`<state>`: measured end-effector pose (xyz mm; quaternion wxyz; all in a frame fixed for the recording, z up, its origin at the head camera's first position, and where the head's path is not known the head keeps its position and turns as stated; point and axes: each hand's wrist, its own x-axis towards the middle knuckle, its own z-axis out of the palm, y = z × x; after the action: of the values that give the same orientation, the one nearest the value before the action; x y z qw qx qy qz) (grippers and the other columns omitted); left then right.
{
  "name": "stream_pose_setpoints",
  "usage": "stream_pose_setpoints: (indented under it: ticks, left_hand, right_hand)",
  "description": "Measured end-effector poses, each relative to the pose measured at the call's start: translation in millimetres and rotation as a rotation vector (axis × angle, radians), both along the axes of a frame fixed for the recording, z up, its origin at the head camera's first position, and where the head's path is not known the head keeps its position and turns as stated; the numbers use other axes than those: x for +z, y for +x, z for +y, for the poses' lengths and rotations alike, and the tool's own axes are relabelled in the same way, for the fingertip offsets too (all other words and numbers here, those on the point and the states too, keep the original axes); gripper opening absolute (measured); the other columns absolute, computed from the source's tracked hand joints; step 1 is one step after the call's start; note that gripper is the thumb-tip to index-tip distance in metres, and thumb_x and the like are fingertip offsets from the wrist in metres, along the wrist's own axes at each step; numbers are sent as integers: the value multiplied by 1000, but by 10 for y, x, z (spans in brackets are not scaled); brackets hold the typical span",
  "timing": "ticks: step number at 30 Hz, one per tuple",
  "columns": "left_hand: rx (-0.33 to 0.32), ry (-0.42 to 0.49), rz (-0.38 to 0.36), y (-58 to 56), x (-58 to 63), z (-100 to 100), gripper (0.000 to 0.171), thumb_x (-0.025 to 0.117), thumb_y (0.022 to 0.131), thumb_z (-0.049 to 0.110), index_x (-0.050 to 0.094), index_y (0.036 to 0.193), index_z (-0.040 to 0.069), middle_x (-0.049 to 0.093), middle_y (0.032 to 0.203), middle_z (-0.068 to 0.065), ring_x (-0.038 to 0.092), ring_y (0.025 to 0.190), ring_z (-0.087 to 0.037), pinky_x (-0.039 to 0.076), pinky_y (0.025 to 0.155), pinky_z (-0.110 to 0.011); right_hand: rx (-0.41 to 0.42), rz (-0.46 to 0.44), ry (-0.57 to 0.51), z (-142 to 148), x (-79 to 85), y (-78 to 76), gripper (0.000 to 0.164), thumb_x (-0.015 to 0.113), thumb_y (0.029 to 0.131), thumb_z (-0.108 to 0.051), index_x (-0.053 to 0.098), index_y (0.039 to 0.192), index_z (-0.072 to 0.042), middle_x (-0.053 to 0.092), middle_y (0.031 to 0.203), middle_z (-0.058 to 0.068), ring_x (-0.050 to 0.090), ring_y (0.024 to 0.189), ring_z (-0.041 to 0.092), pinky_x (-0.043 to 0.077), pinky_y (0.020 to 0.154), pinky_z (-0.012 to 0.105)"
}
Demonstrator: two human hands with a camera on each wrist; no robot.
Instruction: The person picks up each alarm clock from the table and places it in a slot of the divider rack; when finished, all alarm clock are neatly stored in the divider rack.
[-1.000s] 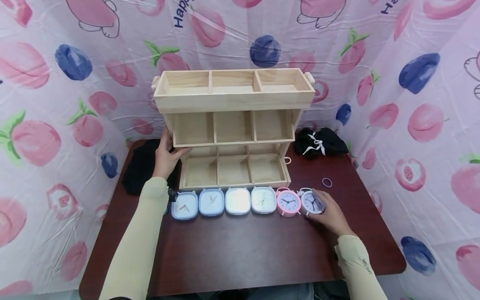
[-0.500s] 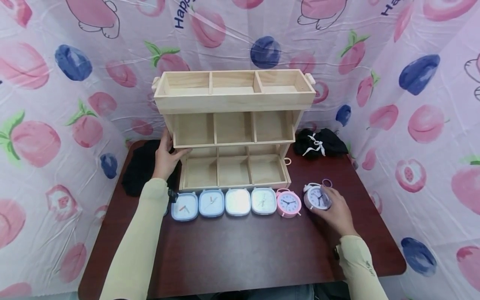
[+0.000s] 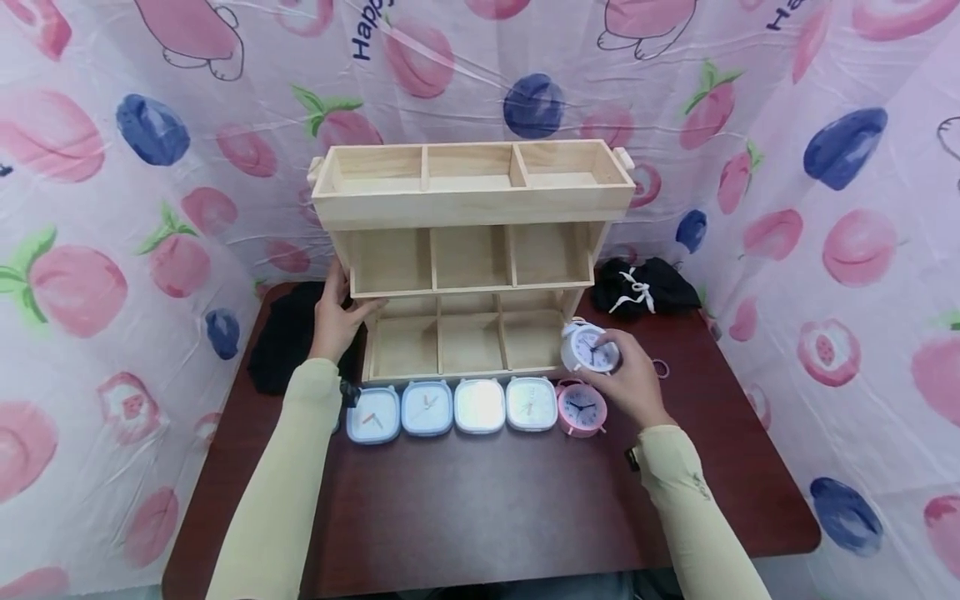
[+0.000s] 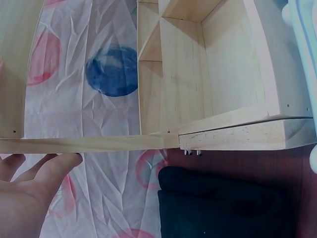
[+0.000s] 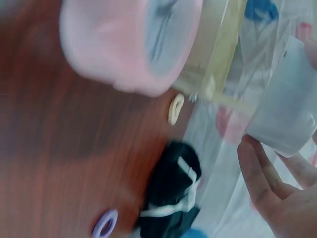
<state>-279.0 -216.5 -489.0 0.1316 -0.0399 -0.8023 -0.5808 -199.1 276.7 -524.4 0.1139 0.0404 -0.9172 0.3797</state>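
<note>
In the head view my right hand grips a white twin-bell alarm clock, raised off the table near the lower right corner of a three-tier wooden organizer. The right wrist view shows the white clock's smooth side against my fingers. My left hand touches the organizer's left side with extended fingers; their tips meet the wooden side strip in the left wrist view. Below the bottom tier stands a pink alarm clock, at the right end of a row of several blue square clocks.
Behind my left forearm lies a black cloth. A black drawstring pouch with a white cord rests at the back right. A small purple ring is on the brown table. Fruit-printed fabric hangs behind and at both sides.
My right hand has taken the white alarm clock from the row's right end, first rightward, then up and left toward the organizer's lower right corner. My left hand stays at the organizer's side.
</note>
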Motion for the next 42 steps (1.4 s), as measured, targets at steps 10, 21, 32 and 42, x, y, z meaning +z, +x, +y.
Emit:
stream_pose_setpoints:
  ticks: [10,21,32,42]
  left_hand:
    - [11,1,19,7,-31,2,106,86,92,20,19,166,55,34,175,3,40,158,-28,42,125,-54]
    - [7,-12,16,8,-35,23,108,86,92,19,17,166,56,31,176,8,41,158,-28,42,125,-53]
    - [5,-15,8,0,22,24,107,86,92,21,17,167,55,30,176,11,38,159,-26,42,125,-54]
    - [9,-37,10,0,-21,7,105,85,92,21,19,166,57,32,176,9,41,158,-30,43,124,-56]
  right_hand:
    - [100,-96,119,-505,-57,-453,52,93,80,-37,65,118,-15,66,132,14,61,117,35,53,102,56]
    - [44,-82,283,-749,-274,-681,49,96,76,-38,66,106,-12,70,114,19,68,98,42,55,83,58]
    - [53,-49,416,-770,-360,-727,48,99,70,-41,71,94,-11,75,101,17,68,94,42,55,78,59]
    - [76,-137,345,-740,-195,-519,38,84,90,-38,79,108,-4,67,135,26,66,120,45,57,99,59]
